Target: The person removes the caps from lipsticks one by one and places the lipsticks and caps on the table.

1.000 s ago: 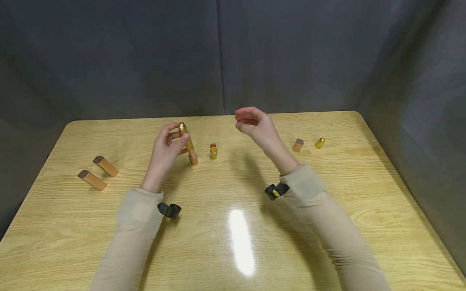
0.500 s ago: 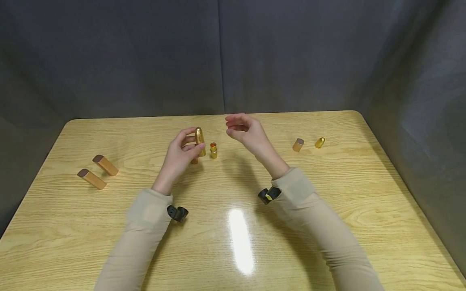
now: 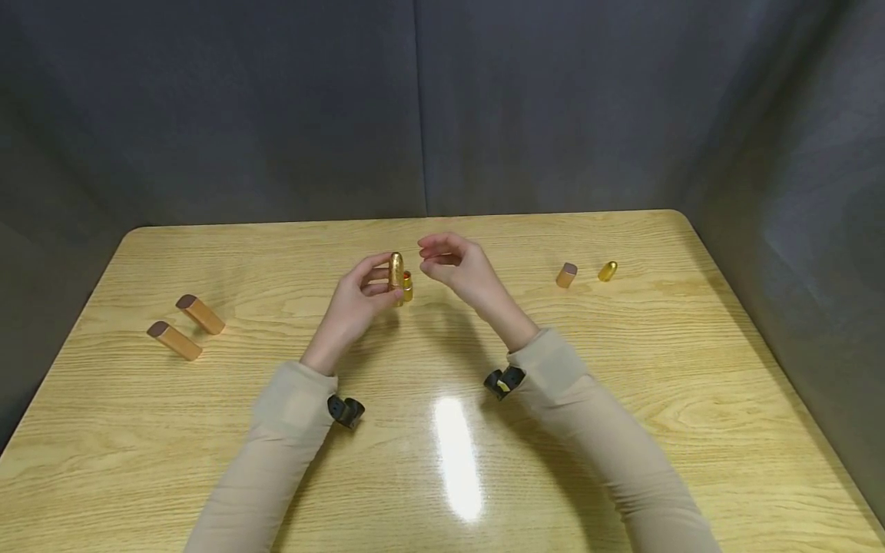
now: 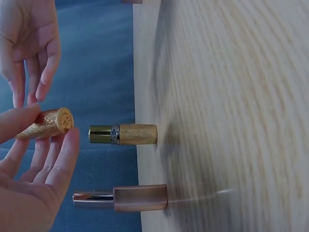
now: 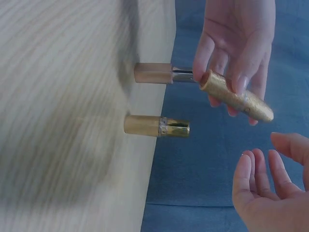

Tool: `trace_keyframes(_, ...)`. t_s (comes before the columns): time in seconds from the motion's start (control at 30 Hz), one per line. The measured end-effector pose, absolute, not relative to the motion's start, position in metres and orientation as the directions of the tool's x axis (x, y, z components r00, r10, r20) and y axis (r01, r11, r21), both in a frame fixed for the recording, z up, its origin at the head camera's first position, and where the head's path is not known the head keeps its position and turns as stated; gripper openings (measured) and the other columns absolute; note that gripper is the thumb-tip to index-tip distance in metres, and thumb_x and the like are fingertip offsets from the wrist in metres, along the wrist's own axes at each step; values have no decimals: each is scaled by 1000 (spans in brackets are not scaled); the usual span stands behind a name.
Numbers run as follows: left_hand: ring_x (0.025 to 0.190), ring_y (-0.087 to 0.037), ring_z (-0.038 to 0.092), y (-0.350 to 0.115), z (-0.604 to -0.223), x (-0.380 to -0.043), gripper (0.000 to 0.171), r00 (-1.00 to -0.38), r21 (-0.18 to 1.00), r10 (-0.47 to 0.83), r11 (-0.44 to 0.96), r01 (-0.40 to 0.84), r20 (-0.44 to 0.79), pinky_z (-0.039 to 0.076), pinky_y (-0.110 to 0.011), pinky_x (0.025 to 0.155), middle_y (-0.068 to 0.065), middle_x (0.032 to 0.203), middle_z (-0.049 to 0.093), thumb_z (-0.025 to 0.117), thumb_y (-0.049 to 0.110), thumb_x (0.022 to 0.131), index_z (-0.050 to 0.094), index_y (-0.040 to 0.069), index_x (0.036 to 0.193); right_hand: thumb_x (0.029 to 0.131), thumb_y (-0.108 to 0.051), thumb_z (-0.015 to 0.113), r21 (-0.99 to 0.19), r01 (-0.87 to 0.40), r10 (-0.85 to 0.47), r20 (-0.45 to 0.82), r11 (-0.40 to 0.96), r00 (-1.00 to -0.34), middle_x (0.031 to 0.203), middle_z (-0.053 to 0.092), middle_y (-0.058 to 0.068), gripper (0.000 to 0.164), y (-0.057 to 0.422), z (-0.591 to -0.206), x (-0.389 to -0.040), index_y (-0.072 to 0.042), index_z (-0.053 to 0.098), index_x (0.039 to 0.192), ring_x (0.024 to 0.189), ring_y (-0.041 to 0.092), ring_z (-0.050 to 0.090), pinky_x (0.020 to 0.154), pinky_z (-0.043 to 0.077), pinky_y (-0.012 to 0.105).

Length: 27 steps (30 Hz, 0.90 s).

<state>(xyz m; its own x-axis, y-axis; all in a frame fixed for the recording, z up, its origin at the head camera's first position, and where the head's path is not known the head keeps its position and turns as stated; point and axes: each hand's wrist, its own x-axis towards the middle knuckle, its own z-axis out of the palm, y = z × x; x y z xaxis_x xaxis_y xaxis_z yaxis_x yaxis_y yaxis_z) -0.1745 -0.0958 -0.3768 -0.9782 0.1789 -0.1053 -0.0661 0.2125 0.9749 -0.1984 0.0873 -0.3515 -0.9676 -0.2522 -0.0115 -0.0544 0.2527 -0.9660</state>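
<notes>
My left hand (image 3: 349,309) holds a capped gold lipstick (image 3: 396,269) with a rounded top, between thumb and fingers, above the table. In the right wrist view the lipstick (image 5: 236,99) is tilted, and its flat base faces the table side. Just behind it in the head view stands an uncapped gold lipstick (image 3: 408,289), also upright in the left wrist view. Beside that one, an uncapped copper lipstick (image 4: 140,198) stands upright; the left hand hides it from the head view. My right hand (image 3: 462,270) hovers to the right, fingers loosely curved, holding nothing.
Two copper lipstick tubes (image 3: 200,315) stand at the left of the wooden table (image 3: 442,476). To the right are a copper cap (image 3: 566,276) and a gold rounded cap (image 3: 608,271). A dark grey curtain (image 3: 276,115) surrounds the table's back and sides.
My left hand has moved right with the gold lipstick, now overlapping the standing gold one and covering the copper one. My right hand has come left and nearer, closing the distance between the hands.
</notes>
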Motion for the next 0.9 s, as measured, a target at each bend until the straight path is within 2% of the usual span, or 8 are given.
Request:
trace_keyframes(0.1,121,-32,56,-93,-379,-174,57,-975,972,190,223,-72,-116,50,-40,98,-17,135,51,63,4,90,41,10,143,91,-4,61,-965,-52,-259,-17,257,-966,119,61,18,33,86,-355,-197,0,57,123,107,26,60,89,51,29)
trace_keyframes(0.37,119,-31,57,-87,-382,-171,49,-968,968,211,236,-85,-136,51,-38,96,-15,133,54,64,3,89,47,6,135,91,-5,62,-968,-35,-261,-32,247,-965,118,61,19,33,84,-363,-193,1,57,123,103,24,61,86,51,26)
trace_keyframes(0.6,118,-33,57,-85,-385,-171,48,-967,966,228,252,-55,-114,51,-40,97,-18,131,53,64,3,89,48,5,135,92,-9,63,-964,-7,-270,-68,266,-960,120,60,18,36,84,-368,-192,-1,55,126,105,26,60,87,52,28)
trace_keyframes(0.9,117,-33,58,-82,-387,-169,49,-967,957,225,285,-54,-121,52,-40,95,-18,130,53,66,10,90,48,7,136,92,-11,62,-960,38,-266,-114,276,-957,117,59,17,36,84,-374,-192,0,55,125,99,22,58,95,50,46)
